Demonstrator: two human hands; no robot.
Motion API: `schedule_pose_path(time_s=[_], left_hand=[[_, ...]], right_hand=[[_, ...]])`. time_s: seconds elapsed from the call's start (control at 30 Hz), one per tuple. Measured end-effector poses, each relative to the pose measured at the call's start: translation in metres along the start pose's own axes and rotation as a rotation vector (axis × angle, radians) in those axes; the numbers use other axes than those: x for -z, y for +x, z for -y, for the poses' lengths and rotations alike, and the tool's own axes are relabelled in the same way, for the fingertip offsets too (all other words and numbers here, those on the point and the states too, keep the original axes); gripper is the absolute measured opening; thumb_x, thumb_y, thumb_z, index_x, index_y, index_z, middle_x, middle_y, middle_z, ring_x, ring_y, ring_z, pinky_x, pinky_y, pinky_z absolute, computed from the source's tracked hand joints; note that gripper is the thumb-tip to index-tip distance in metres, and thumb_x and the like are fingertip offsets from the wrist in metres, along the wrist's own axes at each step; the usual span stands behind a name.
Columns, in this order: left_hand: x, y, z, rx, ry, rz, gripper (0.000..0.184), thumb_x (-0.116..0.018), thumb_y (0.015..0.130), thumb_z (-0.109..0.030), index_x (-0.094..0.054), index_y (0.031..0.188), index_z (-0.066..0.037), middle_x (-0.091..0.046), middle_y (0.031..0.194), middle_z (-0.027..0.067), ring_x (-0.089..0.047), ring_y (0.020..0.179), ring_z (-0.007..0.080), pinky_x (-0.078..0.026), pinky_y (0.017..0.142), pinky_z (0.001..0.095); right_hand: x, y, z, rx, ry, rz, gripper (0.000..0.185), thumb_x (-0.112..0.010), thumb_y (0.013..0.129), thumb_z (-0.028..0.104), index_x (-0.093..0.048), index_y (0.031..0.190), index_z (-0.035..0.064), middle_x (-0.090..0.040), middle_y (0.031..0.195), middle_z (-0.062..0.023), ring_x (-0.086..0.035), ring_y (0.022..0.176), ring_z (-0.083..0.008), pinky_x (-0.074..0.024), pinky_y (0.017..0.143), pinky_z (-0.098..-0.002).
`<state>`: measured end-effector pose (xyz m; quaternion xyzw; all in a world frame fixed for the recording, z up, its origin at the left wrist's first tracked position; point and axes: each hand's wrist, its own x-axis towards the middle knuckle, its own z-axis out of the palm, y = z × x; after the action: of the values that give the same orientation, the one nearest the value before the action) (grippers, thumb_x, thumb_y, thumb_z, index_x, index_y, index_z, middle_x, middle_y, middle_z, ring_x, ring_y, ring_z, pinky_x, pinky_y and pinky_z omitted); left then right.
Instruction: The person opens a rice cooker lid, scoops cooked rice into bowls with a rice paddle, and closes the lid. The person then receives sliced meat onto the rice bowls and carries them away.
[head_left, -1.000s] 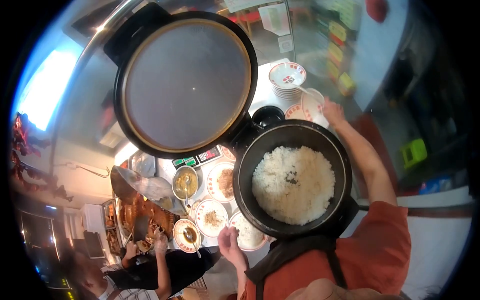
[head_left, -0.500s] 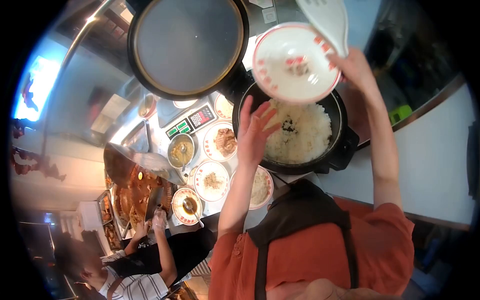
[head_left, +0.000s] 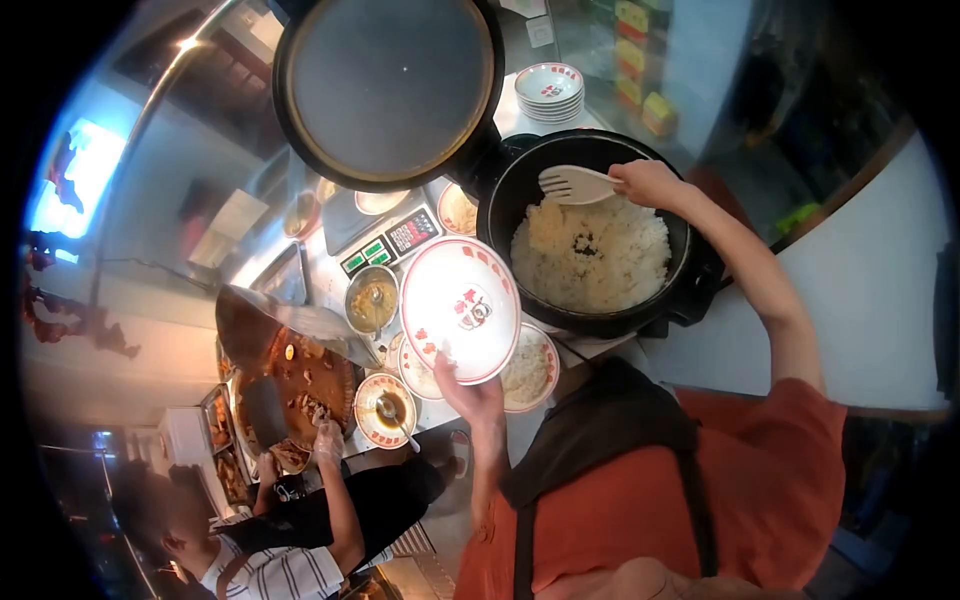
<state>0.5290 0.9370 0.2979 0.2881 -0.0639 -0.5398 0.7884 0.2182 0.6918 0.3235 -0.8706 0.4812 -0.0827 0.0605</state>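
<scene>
My left hand (head_left: 472,398) grips the lower edge of an empty white plate (head_left: 450,290) with red markings, tilted above the counter just left of the cooker. My right hand (head_left: 648,185) is closed on the handle of a white slotted paddle (head_left: 580,186). The paddle's tip is over the upper left of the rice (head_left: 610,262), which lies in a big black cooker (head_left: 498,222). Whether the tip touches the rice is hard to tell. The cooker's round lid (head_left: 390,90) stands open at the upper left.
Stacked bowls (head_left: 550,90) stand behind the cooker. A scale (head_left: 400,232), a metal bowl (head_left: 372,299), a sauce bowl with a spoon (head_left: 384,410) and a plate of rice (head_left: 528,370) are on the counter. A co-worker (head_left: 290,540) handles food over a brown board at the left.
The dish passed from my right hand side to my left hand and moved down and left. My right hand brought the paddle down into the cooker. The co-worker's hands shifted slightly.
</scene>
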Motion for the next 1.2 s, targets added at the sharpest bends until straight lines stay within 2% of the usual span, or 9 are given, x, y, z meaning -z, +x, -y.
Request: schedule_pose_path(time_s=[0.1, 0.17, 0.33, 0.67, 0.77, 0.83, 0.87, 0.93, 1.2], left_hand=[[-0.004, 0.008, 0.017, 0.026, -0.092, -0.034, 0.04, -0.045, 0.088, -0.023, -0.044, 0.122, -0.002, -0.053, 0.12, 0.0102, -0.05, 0.111, 0.0228, -0.039, 0.096, 0.0395], [0.006, 0.022, 0.032, 0.048, -0.034, 0.014, 0.053, -0.047, 0.085, -0.035, -0.036, 0.131, -0.01, -0.045, 0.13, 0.0097, -0.043, 0.119, 0.0316, -0.034, 0.092, 0.0626], [-0.014, 0.016, 0.036, 0.064, -0.044, -0.043, 0.049, -0.045, 0.087, -0.034, -0.042, 0.127, -0.006, -0.05, 0.126, 0.0089, -0.048, 0.115, 0.0243, -0.039, 0.098, 0.0405], [-0.021, 0.016, 0.037, 0.054, 0.002, -0.028, 0.05, -0.046, 0.087, -0.036, -0.042, 0.127, -0.006, -0.05, 0.127, 0.0088, -0.048, 0.115, 0.0242, -0.039, 0.097, 0.041], [-0.027, 0.014, 0.034, 0.101, -0.121, -0.036, 0.04, -0.053, 0.085, -0.025, -0.047, 0.12, -0.007, -0.055, 0.117, 0.0061, -0.053, 0.107, 0.02, -0.043, 0.092, 0.0372], [-0.024, 0.016, 0.035, 0.059, -0.119, -0.026, 0.04, -0.053, 0.085, -0.026, -0.047, 0.121, -0.008, -0.055, 0.117, 0.0058, -0.053, 0.107, 0.0202, -0.044, 0.091, 0.0373], [-0.024, 0.017, 0.034, 0.053, -0.12, -0.021, 0.04, -0.053, 0.085, -0.026, -0.047, 0.121, -0.008, -0.055, 0.117, 0.0058, -0.053, 0.107, 0.0202, -0.044, 0.091, 0.0373], [-0.023, 0.017, 0.033, 0.044, -0.08, -0.023, 0.04, -0.053, 0.086, -0.025, -0.046, 0.122, -0.01, -0.055, 0.117, 0.0058, -0.053, 0.108, 0.0205, -0.044, 0.09, 0.0375], [-0.013, 0.023, 0.0, -0.22, 0.159, -0.04, 0.05, -0.046, 0.09, -0.036, -0.038, 0.127, -0.004, -0.048, 0.124, 0.0123, -0.05, 0.111, 0.0236, -0.044, 0.092, 0.0401]], right_hand=[[-0.011, 0.031, 0.0, 0.06, -0.352, 0.238, 0.021, -0.057, 0.078, 0.019, -0.06, 0.094, 0.0065, -0.064, 0.076, -0.0122, -0.063, 0.075, -0.03, -0.0485, 0.066, -0.0412], [-0.012, 0.043, 0.007, 0.104, -0.357, 0.293, 0.021, -0.057, 0.077, 0.019, -0.061, 0.093, 0.0065, -0.064, 0.077, -0.0118, -0.063, 0.075, -0.0298, -0.0488, 0.065, -0.0404], [-0.017, 0.049, 0.017, 0.203, -0.301, 0.409, 0.02, -0.057, 0.076, 0.02, -0.065, 0.09, 0.0077, -0.065, 0.078, -0.0118, -0.063, 0.075, -0.0299, -0.0492, 0.065, -0.0397], [-0.045, 0.005, 0.048, 0.395, 0.146, 0.476, 0.02, -0.056, 0.076, 0.024, -0.065, 0.085, 0.0086, -0.063, 0.077, -0.0143, -0.061, 0.074, -0.0327, -0.0468, 0.067, -0.0413], [-0.047, 0.002, 0.053, 0.332, 0.128, 0.626, 0.022, -0.056, 0.078, 0.024, -0.064, 0.09, 0.0079, -0.062, 0.079, -0.0159, -0.058, 0.078, -0.0346, -0.0444, 0.071, -0.0419], [-0.062, 0.002, 0.036, 0.343, 0.368, 0.66, 0.018, -0.055, 0.076, 0.017, -0.053, 0.066, 0.0021, -0.05, 0.054, -0.0082, -0.051, 0.052, -0.0203, -0.0396, 0.052, -0.0346], [-0.053, 0.003, 0.037, 0.347, 0.364, 0.655, 0.018, -0.055, 0.076, 0.017, -0.053, 0.066, 0.0021, -0.05, 0.054, -0.0082, -0.051, 0.052, -0.0203, -0.0396, 0.052, -0.0346], [-0.019, -0.003, 0.041, 0.043, 0.548, 0.924, 0.019, -0.053, 0.077, 0.015, -0.049, 0.062, 0.0033, -0.043, 0.049, -0.0041, -0.043, 0.044, -0.0139, -0.0341, 0.045, -0.0298], [0.056, -0.008, 0.025, -0.053, 0.549, 0.78, 0.018, -0.054, 0.078, 0.012, -0.051, 0.062, 0.0027, -0.043, 0.046, -0.0006, -0.041, 0.039, -0.0094, -0.0322, 0.039, -0.0262]])
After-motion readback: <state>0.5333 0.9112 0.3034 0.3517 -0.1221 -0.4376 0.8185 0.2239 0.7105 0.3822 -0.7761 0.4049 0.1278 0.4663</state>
